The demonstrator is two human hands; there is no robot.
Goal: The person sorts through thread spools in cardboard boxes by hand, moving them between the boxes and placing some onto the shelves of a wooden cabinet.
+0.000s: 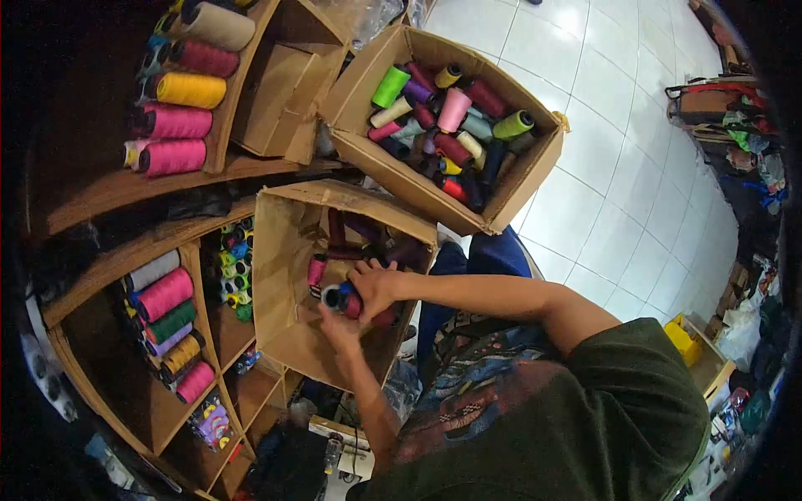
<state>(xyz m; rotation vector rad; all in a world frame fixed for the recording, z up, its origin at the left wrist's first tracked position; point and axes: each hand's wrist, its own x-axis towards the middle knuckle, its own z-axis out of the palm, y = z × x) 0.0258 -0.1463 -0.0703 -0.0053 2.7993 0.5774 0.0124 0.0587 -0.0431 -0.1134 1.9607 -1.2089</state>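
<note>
Both my hands are inside a tilted, open cardboard box [280, 313] that holds thread spools. My right hand [373, 288] reaches in from the right, its fingers curled over a spool with a blue end [346, 288]. Below it, my left hand [339, 332] is closed at a spool with a grey-white end [332, 299]; part of that spool is hidden by my fingers. A pink spool [317, 269] stands beside them. Dark maroon spools [337, 227] lie deeper in the box, partly in shadow.
A second cardboard box [418, 179], full of mixed-colour spools, stands just beyond. At left, a wooden shelf [138, 219] carries rows of spools, including a yellow one [190, 89]. White floor tiles [585, 167] extend right, towards cluttered goods [743, 142].
</note>
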